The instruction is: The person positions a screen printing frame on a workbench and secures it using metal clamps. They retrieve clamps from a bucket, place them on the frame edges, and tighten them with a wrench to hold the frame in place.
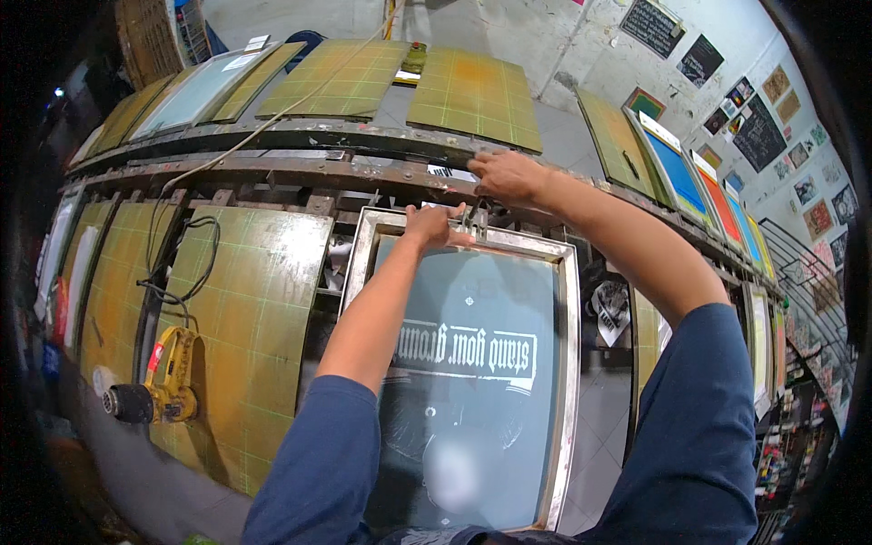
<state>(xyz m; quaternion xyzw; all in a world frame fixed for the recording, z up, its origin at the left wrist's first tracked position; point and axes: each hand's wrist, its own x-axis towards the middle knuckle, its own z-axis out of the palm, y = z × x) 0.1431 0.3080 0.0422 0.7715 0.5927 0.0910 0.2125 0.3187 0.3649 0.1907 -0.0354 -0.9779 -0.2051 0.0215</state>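
1. The landmark is the printing screen [472, 381], a metal-framed mesh with a grey-blue field and a white mirrored design; it lies in the lower middle of the view, under both forearms.
2. Far to the left of the screen, a yellow heat gun [156, 386] with a black nozzle lies on a green gridded platen [250, 300], and its black cable runs up away from it.
3. Just to the left of the screen, this platen is tilted and almost touches the screen frame.
4. The left hand [434, 224] rests on the far edge of the screen frame, with the fingers curled over the metal bar; it grasps the frame there.
5. Beside the left hand, at the same far edge, a small metal clamp [474, 221] stands on the frame.
6. The right hand [509, 175] is just beyond the far edge of the screen, on the rusty metal rail [300, 150]; its fingers press on a small part there, but I cannot tell if they pinch it or only touch.
7. To the right of the screen, several coloured screens [699, 186] in blue, red and green lean in a row.
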